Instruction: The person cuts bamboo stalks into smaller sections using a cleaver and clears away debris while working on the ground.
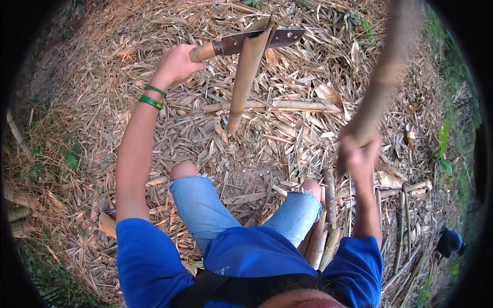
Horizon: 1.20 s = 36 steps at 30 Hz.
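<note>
My left hand (176,64) is closed round the wooden handle of a machete (233,44). Its dark, broad blade, with holes near the tip, lies across the split upper end of an upright bamboo piece (243,77) and shows on both sides of it. The foot of that piece rests on the litter-covered ground in front of my knees. Off to the right, my right hand (358,154) grips a thick bamboo stick (377,92), which slants up past the top edge. Both that hand and the stick are blurred by motion.
Dry bamboo leaves (200,133) cover the ground. A thin bamboo pole (292,105) lies behind the upright piece. Several cut poles (328,205) lie beside my right leg. A dark blue rounded object (450,242) is at the far right, near green plants (446,149).
</note>
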{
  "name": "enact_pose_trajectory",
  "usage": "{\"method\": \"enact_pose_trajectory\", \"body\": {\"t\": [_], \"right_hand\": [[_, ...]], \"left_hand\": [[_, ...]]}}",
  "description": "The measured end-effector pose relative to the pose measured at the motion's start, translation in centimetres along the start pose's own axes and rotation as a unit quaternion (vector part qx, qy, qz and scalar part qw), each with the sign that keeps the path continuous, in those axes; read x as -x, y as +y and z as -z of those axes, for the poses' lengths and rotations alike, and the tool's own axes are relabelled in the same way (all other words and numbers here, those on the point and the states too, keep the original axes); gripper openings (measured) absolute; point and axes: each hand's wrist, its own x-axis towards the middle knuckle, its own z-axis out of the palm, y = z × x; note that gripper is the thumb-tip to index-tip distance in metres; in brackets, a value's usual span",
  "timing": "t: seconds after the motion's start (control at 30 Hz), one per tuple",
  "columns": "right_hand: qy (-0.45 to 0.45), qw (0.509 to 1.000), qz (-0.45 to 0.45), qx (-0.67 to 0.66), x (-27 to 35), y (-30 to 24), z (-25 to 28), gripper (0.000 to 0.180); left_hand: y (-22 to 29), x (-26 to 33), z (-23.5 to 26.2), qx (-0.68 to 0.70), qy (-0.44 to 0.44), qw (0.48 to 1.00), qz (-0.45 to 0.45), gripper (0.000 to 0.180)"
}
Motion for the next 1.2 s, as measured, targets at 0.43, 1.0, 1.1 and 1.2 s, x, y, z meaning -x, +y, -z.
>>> {"method": "enact_pose_trajectory", "body": {"t": [0.43,1.0,1.1,1.2], "right_hand": [[0.191,0.913,0.343,-0.109,-4.4,-6.1,11.7,0.04],[0.107,0.976,0.144,-0.121,-3.5,3.2,6.7,0.025],[0.232,0.883,0.29,-0.286,-4.8,-0.6,4.5,0.037],[0.119,0.978,0.142,-0.1,-2.1,3.3,-4.2,0.029]], "left_hand": [[1.5,2.4,1.7,-0.093,-0.005,0.995,0.036,0.05],[1.3,2.4,-9.8,-0.002,0.002,0.999,0.045,0.037],[0.4,2.8,-9.7,-0.024,0.027,0.997,0.071,0.039],[0.1,3.6,-10.1,-0.014,0.026,0.998,0.064,0.039]]}}
